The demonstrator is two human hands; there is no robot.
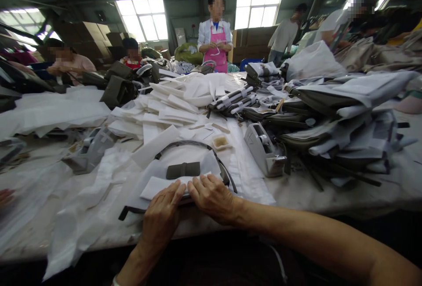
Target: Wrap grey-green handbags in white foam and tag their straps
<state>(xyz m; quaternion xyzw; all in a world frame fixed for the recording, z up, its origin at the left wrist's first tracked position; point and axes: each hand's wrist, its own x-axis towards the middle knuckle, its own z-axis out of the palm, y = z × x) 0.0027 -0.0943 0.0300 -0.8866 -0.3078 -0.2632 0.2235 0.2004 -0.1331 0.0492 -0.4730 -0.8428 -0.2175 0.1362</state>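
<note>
At the near edge of the table lies a dark grey-green handbag [183,171], partly covered by white wrapping. A thin dark strap [181,143] curves around its far side. My left hand [161,204] has its fingers bent over a folded white packing sheet [154,188] along the near edge of the bag. Close beside it, my right hand [212,198] grips the same sheet, fingers together and curled over the fold. Both thumbs are mostly hidden. One dark strap end [123,212] sticks out left of my left hand.
Grey tape dispensers stand at right [265,152] and left [89,150]. A small yellowish block in a tray [221,142] lies beyond the bag. White packing sheets [174,106] are heaped behind it, with stacked bags [316,123] at right. Several people work across the table.
</note>
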